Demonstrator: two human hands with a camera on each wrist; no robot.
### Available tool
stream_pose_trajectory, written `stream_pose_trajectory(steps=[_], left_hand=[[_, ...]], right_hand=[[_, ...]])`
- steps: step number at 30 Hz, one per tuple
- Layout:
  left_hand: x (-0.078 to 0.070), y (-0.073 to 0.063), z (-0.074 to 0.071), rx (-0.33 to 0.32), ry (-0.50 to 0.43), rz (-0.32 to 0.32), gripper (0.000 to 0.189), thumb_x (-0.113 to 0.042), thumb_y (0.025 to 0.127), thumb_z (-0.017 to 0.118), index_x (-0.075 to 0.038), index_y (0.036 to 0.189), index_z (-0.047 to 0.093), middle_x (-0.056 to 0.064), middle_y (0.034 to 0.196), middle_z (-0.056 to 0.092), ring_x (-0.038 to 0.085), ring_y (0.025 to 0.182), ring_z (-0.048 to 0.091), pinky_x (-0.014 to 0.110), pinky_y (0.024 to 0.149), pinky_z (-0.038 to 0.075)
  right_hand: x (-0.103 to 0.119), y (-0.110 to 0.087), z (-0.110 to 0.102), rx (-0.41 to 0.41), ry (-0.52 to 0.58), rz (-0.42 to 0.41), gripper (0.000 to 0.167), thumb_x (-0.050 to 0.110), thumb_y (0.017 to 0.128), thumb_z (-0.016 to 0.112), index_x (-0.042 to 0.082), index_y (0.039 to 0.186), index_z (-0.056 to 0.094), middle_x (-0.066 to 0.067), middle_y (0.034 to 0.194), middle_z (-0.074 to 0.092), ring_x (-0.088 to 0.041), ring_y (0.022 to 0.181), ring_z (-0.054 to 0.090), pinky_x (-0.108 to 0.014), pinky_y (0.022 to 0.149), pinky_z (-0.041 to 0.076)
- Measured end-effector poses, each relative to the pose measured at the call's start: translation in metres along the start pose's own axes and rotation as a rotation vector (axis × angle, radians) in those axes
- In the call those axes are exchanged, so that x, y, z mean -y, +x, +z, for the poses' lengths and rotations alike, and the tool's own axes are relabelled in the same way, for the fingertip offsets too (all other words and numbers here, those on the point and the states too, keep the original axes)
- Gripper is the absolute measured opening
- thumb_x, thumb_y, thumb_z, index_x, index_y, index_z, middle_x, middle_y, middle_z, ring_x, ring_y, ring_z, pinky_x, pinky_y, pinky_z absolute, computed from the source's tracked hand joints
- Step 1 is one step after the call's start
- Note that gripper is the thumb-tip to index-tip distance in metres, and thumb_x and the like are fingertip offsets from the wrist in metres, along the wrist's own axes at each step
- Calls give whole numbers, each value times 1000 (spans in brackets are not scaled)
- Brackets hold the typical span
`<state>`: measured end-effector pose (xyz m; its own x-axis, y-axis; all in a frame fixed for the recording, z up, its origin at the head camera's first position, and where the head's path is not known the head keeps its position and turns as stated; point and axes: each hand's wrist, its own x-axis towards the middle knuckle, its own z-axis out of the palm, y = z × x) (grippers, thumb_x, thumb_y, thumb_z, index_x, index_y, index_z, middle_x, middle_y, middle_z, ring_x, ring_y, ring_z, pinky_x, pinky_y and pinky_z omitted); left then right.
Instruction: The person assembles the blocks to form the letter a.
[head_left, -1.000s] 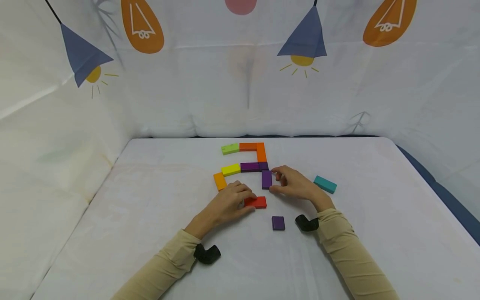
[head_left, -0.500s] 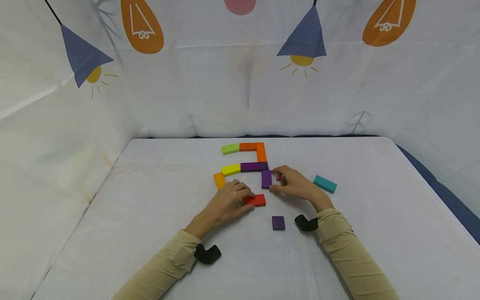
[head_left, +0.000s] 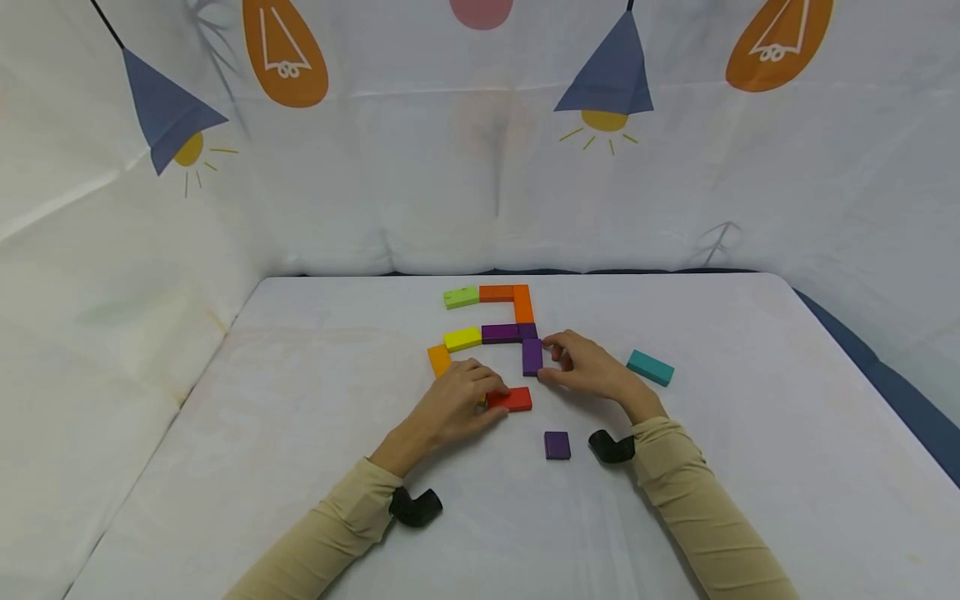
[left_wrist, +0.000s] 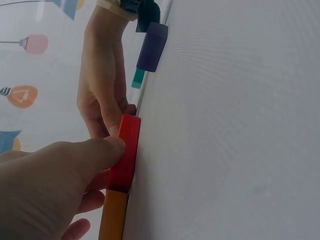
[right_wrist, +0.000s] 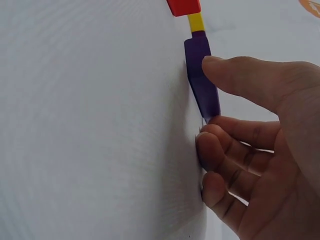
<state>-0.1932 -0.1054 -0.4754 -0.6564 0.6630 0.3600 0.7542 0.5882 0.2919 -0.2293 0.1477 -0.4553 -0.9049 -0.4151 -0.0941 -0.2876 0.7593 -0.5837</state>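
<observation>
My left hand (head_left: 450,404) pinches a red block (head_left: 519,399) by its left part. In the left wrist view the thumb lies on the red block's (left_wrist: 126,162) side, and its end meets an amber block (left_wrist: 114,215), mostly hidden under the hand from above. My right hand (head_left: 588,367) holds a purple block (head_left: 532,358) between thumb and index finger; in the right wrist view the thumb presses the purple block's (right_wrist: 201,85) side and the index finger is at its far end. That block lies just below a small dark purple block (head_left: 528,331).
A purple strip (head_left: 499,334), yellow block (head_left: 462,338) and orange-yellow block (head_left: 438,360) run leftward from there. Behind are an orange upright (head_left: 522,305), orange bar (head_left: 496,293) and lime block (head_left: 461,297). A loose purple square (head_left: 557,445) and teal block (head_left: 650,367) lie apart.
The red block has shifted slightly away from the person, up in the head view, under the left hand. The purple block at the right hand has also edged slightly upward.
</observation>
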Motion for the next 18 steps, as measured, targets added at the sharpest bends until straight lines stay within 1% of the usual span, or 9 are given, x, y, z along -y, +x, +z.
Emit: stream_pose_trajectory(steps=[10, 18], left_hand=[[-1, 1, -1, -7, 5, -18, 23, -32, 84, 71, -18, 101, 70, -6, 99, 69, 13, 99, 55, 32, 93, 47], [-1, 1, -1, 1, 2, -38, 23, -34, 83, 72, -18, 100, 70, -5, 98, 69, 13, 97, 55, 31, 92, 47]], right_hand=[[2, 1, 0, -2, -20, 12, 54, 34, 86, 67, 6, 129, 51, -7, 104, 56, -18, 86, 50, -27, 74, 46], [2, 1, -1, 0, -31, 12, 54, 35, 86, 67, 6, 129, 51, -7, 104, 56, -18, 86, 50, -27, 74, 46]])
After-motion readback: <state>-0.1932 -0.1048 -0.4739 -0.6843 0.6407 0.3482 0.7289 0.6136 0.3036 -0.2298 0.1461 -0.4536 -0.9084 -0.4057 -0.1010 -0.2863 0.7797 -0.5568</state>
